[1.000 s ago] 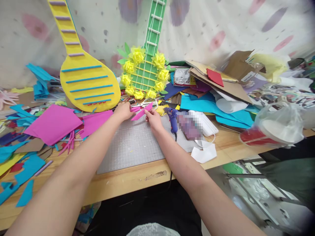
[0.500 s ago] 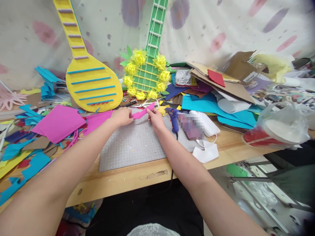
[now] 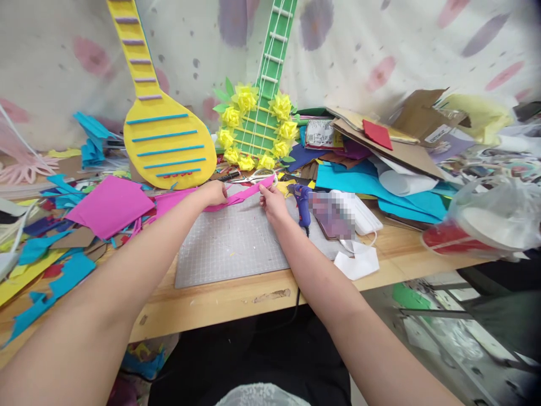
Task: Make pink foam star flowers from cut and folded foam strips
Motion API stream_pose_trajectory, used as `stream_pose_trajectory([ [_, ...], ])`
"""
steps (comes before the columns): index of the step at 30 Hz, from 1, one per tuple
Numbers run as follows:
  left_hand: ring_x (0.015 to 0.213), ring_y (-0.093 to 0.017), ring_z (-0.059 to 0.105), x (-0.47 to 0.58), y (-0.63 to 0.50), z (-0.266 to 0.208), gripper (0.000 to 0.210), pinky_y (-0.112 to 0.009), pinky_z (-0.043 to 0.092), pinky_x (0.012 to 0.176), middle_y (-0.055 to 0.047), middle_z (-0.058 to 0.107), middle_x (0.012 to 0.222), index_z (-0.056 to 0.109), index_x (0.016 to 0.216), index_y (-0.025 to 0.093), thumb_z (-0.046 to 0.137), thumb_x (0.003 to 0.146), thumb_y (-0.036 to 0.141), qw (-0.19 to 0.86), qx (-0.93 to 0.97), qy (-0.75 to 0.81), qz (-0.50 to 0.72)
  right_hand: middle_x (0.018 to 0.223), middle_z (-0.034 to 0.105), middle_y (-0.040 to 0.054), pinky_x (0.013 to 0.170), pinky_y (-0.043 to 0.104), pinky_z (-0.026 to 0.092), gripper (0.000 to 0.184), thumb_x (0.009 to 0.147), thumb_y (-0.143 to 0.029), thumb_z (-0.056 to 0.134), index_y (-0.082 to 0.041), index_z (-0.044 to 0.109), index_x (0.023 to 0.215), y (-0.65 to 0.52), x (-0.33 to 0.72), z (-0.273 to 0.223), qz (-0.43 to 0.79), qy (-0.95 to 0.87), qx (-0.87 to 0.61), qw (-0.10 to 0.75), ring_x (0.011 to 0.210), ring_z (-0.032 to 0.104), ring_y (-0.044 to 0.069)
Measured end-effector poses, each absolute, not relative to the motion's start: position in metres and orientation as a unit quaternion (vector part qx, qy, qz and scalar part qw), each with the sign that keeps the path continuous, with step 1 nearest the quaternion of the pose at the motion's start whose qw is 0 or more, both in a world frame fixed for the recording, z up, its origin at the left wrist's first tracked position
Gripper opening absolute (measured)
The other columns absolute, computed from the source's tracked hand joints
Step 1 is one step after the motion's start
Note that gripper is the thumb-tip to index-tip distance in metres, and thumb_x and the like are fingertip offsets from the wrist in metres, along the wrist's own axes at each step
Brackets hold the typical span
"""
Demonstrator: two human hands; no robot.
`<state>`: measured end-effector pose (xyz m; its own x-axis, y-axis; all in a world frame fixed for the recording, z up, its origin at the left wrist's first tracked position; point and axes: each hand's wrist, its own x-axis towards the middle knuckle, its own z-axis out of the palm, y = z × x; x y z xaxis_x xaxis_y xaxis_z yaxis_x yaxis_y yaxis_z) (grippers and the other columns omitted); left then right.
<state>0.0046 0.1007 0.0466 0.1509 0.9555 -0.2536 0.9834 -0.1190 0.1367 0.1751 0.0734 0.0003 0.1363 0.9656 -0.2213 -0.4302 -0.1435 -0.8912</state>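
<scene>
A narrow magenta paper strip [image 3: 245, 194] is stretched between my two hands above the grey cutting mat [image 3: 228, 254]. Its left part is pinched in my left hand [image 3: 213, 193], whose fingers are curled. The right end lies between the thumb and fingers of my right hand [image 3: 273, 202]. Scissors [image 3: 256, 177] lie just behind the strip, partly hidden by it. A purple glue gun [image 3: 301, 204] rests to the right of my right hand. Larger magenta paper [image 3: 167, 204] shows by my left wrist.
A yellow paper guitar [image 3: 171, 141] and a green one [image 3: 257, 129] with yellow flowers lean at the back. Colored scraps [image 3: 63, 270] cover the left side. A phone [image 3: 333, 217], white mask [image 3: 361, 211], bagged red cup [image 3: 456, 237] and stacked blue paper [image 3: 350, 180] are on the right.
The magenta strip shows longer between my hands, which are slightly farther apart. The whole view has shifted a little, so the scene sits farther right.
</scene>
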Motion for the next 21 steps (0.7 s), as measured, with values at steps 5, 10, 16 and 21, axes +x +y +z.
stream_pose_trajectory([
  [5, 0.076, -0.023, 0.063, 0.0005, 0.0966, 0.0503, 0.012, -0.027, 0.045, 0.068, -0.006, 0.070, 0.081, 0.068, 0.069, 0.020, 0.066, 0.059, 0.025, 0.153, 0.731, 0.665, -0.002, 0.051, 0.040, -0.0102, 0.042, 0.017, 0.027, 0.027, 0.064, -0.030, 0.070, -0.019, 0.045, 0.067, 0.0743, 0.1757, 0.0002, 0.603, -0.287, -0.465, 0.581, 0.045, 0.037, 0.003],
  [10, 0.072, -0.022, 0.062, -0.0009, 0.0961, 0.0466, 0.010, -0.026, 0.045, 0.064, -0.005, 0.069, 0.074, 0.067, 0.065, 0.021, 0.067, 0.056, 0.027, 0.172, 0.736, 0.654, -0.007, 0.052, 0.040, -0.0101, 0.042, 0.017, 0.028, 0.031, 0.062, -0.032, 0.072, -0.019, 0.044, 0.066, 0.0737, 0.1760, 0.0012, 0.599, -0.301, -0.472, 0.572, 0.045, 0.038, 0.003],
  [16, 0.069, -0.022, 0.061, 0.0000, 0.0957, 0.0477, 0.012, -0.027, 0.042, 0.062, -0.005, 0.068, 0.070, 0.067, 0.065, 0.021, 0.066, 0.059, 0.031, 0.157, 0.740, 0.654, -0.027, 0.051, 0.040, -0.0102, 0.043, 0.018, 0.027, 0.031, 0.063, -0.032, 0.072, -0.020, 0.043, 0.065, 0.0731, 0.1757, 0.0019, 0.597, -0.305, -0.476, 0.569, 0.045, 0.038, 0.003],
  [21, 0.066, -0.020, 0.060, 0.0006, 0.0945, 0.0489, 0.017, -0.026, 0.042, 0.061, -0.004, 0.065, 0.065, 0.066, 0.064, 0.020, 0.069, 0.057, 0.035, 0.166, 0.724, 0.668, -0.040, 0.052, 0.040, -0.0103, 0.043, 0.018, 0.028, 0.030, 0.062, -0.032, 0.072, -0.020, 0.044, 0.066, 0.0725, 0.1752, 0.0032, 0.599, -0.301, -0.476, 0.569, 0.045, 0.037, 0.003],
])
